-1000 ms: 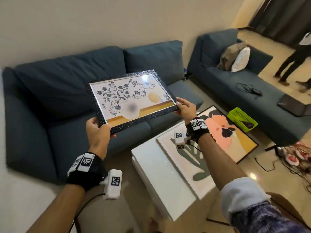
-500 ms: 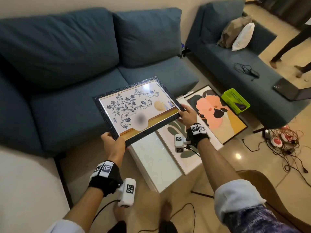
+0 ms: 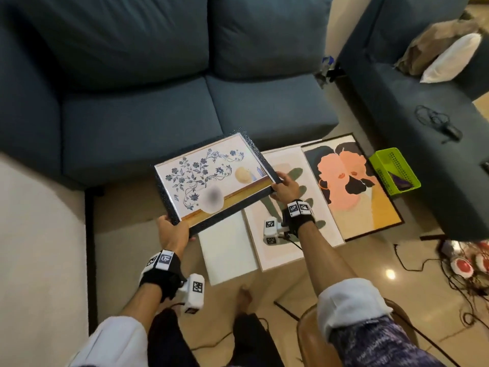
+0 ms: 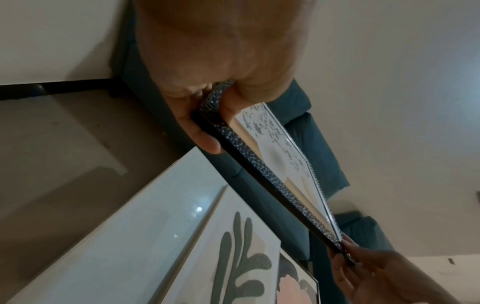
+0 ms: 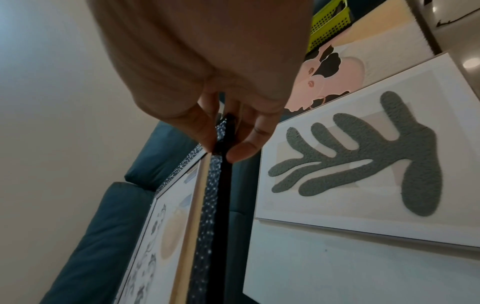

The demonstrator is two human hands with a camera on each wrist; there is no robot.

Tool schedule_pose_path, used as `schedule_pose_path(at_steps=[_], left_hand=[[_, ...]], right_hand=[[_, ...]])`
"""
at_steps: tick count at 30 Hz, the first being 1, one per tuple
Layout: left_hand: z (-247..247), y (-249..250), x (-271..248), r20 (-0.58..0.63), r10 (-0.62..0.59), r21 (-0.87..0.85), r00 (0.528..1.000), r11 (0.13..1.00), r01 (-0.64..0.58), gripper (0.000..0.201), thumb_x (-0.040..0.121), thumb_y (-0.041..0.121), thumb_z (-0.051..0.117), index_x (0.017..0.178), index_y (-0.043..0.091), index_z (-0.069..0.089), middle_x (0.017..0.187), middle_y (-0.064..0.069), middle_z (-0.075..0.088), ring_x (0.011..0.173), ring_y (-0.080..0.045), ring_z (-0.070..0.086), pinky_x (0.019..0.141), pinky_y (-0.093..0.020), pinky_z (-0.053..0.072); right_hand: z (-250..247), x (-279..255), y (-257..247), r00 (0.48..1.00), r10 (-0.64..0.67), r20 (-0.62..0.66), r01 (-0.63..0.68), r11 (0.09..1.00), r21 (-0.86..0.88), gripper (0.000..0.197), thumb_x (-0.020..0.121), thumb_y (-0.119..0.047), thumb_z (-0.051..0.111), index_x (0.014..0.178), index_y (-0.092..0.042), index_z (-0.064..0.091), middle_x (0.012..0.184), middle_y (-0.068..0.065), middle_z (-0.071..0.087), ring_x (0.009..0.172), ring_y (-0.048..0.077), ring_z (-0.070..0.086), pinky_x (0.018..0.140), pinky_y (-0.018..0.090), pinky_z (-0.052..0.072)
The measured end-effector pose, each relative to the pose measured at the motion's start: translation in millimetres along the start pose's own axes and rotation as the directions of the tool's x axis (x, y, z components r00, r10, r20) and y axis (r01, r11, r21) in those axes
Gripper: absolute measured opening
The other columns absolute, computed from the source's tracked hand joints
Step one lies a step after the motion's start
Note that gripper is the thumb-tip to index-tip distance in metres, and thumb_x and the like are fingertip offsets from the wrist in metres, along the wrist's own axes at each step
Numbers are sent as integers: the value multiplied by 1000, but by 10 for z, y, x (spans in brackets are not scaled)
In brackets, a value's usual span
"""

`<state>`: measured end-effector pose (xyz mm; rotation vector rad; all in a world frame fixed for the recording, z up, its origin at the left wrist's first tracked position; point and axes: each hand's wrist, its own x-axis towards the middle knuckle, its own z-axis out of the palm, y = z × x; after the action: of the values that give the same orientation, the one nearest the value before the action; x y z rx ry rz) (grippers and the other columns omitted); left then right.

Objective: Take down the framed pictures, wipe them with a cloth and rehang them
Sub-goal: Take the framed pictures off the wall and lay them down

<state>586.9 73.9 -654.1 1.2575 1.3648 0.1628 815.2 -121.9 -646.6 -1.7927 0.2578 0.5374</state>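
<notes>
I hold a black-framed floral picture face up, tilted, just above the white coffee table. My left hand grips its near left corner, thumb on top. My right hand pinches its near right corner. In the left wrist view my left hand clasps the speckled frame. The right wrist view has my right hand pinching the frame edge. A white-framed green leaf picture lies on the table. A pink and yellow picture lies beside it. No cloth is visible.
A dark blue sofa runs behind the table, and a second sofa with cushions stands at the right. A green basket sits by the pink picture. Cables and red objects clutter the floor at right. A brown chair is near my legs.
I have lowered the floral picture from in front of the sofa back down to just over the coffee table. My view has tipped downward. Both hands keep their hold.
</notes>
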Motion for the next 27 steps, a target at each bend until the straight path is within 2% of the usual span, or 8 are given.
schedule_pose_path(at_steps=[3, 8, 10, 12, 15, 19, 23, 27], left_hand=[[207, -307, -167, -46, -86, -46, 995, 995, 84, 52, 84, 4, 61, 134, 6, 48, 122, -14, 65, 94, -35, 73, 72, -46, 65], [438, -586, -242, -90, -190, -182, 978, 968, 172, 37, 91, -6, 64, 120, 9, 45, 109, -10, 61, 80, -23, 67, 51, -32, 61], [501, -704, -193, -98, -227, -226, 969, 953, 200, 39, 91, -7, 63, 120, 10, 44, 112, -13, 61, 83, -26, 66, 63, -38, 64], [592, -844, -101, -101, -270, -266, 958, 935, 235, 44, 86, -2, 68, 123, 7, 46, 117, -17, 63, 91, -32, 67, 77, -44, 63], [727, -1044, 77, -112, -313, -308, 943, 913, 266, 57, 77, -1, 72, 129, 0, 50, 116, -20, 67, 95, -36, 70, 74, -40, 61], [919, -1279, 225, -118, -385, -275, 916, 899, 342, 54, 72, 10, 69, 122, 9, 47, 105, -13, 69, 95, -37, 68, 93, -53, 59], [1158, -1518, 352, -147, -442, -303, 885, 872, 385, 51, 87, 2, 72, 131, 3, 45, 121, -20, 65, 107, -40, 65, 94, -46, 55], [1475, -1741, 500, -123, -490, -293, 863, 849, 440, 56, 90, 5, 74, 137, -2, 44, 120, -23, 68, 109, -43, 67, 92, -45, 56]], right_hand=[[-82, 154, 158, 1000, 6, 17, -5, 998, -62, 48, 92, 8, 54, 136, -10, 57, 113, 14, 66, 78, 16, 65, 57, 21, 56], [18, 483, 349, 1000, 4, -2, -5, 992, -127, 46, 86, 5, 59, 130, -9, 62, 114, 16, 70, 95, 25, 69, 78, 34, 62], [136, 605, 417, 1000, 14, -22, -17, 987, -160, 44, 84, 3, 61, 127, -9, 63, 114, 14, 69, 102, 29, 69, 89, 43, 60], [250, 732, 437, 1000, 6, -17, -10, 973, -231, 44, 84, -1, 63, 127, -10, 63, 114, 9, 68, 104, 28, 67, 94, 40, 57], [466, 929, 430, 999, -16, 37, 29, 929, -369, 42, 85, -2, 62, 127, -10, 64, 109, 6, 66, 102, 25, 63, 89, 32, 52], [833, 1213, 437, 988, -70, 140, 135, 832, -539, 38, 87, -7, 64, 124, -12, 69, 105, 3, 70, 98, 23, 66, 80, 28, 48], [1080, 1512, 619, 973, -92, 212, 212, 720, -661, 34, 88, -15, 66, 122, -20, 66, 106, -1, 69, 94, 18, 64, 75, 24, 47], [1315, 1921, 834, 948, -85, 307, 292, 617, -731, 38, 91, -11, 62, 127, -21, 66, 108, 1, 69, 92, 18, 64, 65, 17, 44]])
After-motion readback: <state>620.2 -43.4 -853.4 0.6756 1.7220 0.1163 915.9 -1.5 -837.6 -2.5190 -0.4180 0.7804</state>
